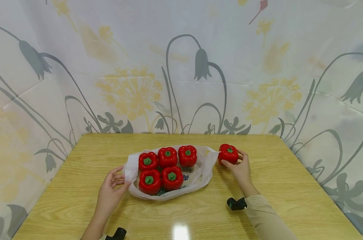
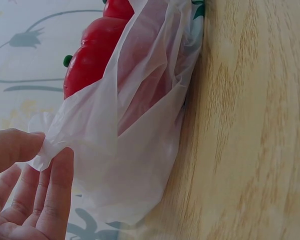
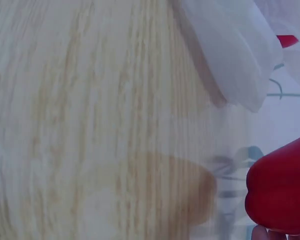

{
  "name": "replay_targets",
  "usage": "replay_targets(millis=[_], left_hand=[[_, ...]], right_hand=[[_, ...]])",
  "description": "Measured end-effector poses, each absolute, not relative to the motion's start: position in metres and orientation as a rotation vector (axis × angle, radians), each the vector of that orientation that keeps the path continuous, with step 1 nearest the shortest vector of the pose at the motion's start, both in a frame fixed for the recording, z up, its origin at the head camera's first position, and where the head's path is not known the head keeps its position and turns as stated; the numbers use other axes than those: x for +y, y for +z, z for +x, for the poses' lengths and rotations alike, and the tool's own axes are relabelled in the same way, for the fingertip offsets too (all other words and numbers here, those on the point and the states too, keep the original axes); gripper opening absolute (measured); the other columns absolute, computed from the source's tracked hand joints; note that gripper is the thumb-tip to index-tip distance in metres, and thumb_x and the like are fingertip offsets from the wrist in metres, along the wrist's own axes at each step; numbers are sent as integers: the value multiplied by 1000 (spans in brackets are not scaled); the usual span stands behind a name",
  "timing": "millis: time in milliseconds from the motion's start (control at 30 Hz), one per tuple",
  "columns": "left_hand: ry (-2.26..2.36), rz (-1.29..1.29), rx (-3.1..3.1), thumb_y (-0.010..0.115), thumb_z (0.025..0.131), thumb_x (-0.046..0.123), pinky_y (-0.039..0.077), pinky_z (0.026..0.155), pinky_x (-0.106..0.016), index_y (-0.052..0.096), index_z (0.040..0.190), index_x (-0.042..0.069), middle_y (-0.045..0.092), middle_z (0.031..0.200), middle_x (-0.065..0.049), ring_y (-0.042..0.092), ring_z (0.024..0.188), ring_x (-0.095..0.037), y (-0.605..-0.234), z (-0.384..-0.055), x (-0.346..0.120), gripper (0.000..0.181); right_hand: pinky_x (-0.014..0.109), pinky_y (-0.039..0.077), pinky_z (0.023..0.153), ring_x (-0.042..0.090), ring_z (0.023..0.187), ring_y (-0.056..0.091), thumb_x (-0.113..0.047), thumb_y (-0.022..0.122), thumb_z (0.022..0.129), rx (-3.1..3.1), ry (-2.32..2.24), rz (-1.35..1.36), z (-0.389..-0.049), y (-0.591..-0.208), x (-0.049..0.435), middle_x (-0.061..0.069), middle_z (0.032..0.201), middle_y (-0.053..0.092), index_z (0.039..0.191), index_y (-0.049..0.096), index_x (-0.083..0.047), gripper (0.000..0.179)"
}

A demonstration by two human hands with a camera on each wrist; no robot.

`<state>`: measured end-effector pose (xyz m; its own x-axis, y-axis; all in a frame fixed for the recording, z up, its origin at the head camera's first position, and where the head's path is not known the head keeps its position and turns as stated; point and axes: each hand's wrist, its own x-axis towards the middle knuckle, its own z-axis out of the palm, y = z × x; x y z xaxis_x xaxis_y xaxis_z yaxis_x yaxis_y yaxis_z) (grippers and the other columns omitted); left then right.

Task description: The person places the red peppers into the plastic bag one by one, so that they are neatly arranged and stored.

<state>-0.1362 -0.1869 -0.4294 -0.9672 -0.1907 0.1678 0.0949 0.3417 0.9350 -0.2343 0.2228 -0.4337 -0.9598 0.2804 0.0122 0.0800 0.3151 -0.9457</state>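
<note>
A white plastic bag lies spread on the table with several red bell peppers inside, their green stems up. At its left edge my left hand pinches the thin plastic between thumb and fingers; the left wrist view shows the gathered plastic there. My right hand grips another red bell pepper just right of the bag. In the right wrist view that pepper shows at the lower right with only fingertips beneath it, beside the bag's edge.
The wooden table runs back to a wall covering printed with grey and yellow flowers. Black devices sit at both wrists, one by the right sleeve and one at the bottom left. Light glares on the front of the table.
</note>
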Motion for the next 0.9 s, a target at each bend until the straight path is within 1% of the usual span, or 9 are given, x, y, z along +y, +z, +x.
replay_targets(millis=[100,200,400,500,600,667,733,900], left_hand=[[-1668,90,-2364,68,82,-1,50,70,-18,44,132,6,57,108,-15,55,86,-2,-429,-136,-187,56],[-1667,89,-2368,68,83,-1,50,70,-18,44,132,6,57,108,-15,55,86,-2,-429,-136,-187,56],[-1670,87,-2362,68,83,0,50,70,-18,44,132,6,57,108,-15,55,86,-2,-428,-136,-186,55],[-1667,86,-2361,68,83,0,50,70,-18,45,132,6,57,107,-15,55,86,-2,-428,-137,-186,55],[-1666,85,-2367,68,83,1,50,69,-18,44,132,7,57,107,-15,55,86,-2,-428,-137,-187,55],[-1663,88,-2371,68,83,0,50,69,-19,44,132,7,57,107,-15,55,86,-2,-429,-137,-187,56],[-1665,89,-2374,68,83,0,50,69,-19,44,133,7,57,108,-15,55,86,-2,-429,-137,-188,56],[-1680,99,-2368,69,83,1,50,69,-19,44,133,8,57,108,-15,55,86,-2,-431,-138,-188,56]], right_hand=[[28,45,82,32,108,42,-20,74,81,-2386,1724,-321,-232,-430,221,21,132,33,143,21,-5,82],[22,45,76,31,108,42,-19,74,81,-2362,1731,-305,-230,-426,220,20,131,34,142,23,-7,81],[18,45,71,29,106,41,-21,75,80,-2339,1737,-271,-225,-419,218,18,130,34,141,25,-8,80],[17,45,69,29,106,43,-18,74,81,-2315,1741,-265,-222,-415,217,17,129,37,138,30,-6,72],[16,46,67,32,105,48,-13,72,82,-2336,1703,-255,-218,-413,216,18,126,42,131,40,-3,59],[19,47,67,34,103,51,-11,71,82,-2369,1687,-256,-216,-413,214,19,124,44,127,44,-2,54],[24,48,71,34,103,51,-12,72,81,-2416,1660,-267,-217,-415,213,20,123,44,126,44,-1,53],[44,44,84,38,108,44,-12,73,80,-2423,1616,-228,-229,-418,212,24,124,41,128,41,-1,58]])
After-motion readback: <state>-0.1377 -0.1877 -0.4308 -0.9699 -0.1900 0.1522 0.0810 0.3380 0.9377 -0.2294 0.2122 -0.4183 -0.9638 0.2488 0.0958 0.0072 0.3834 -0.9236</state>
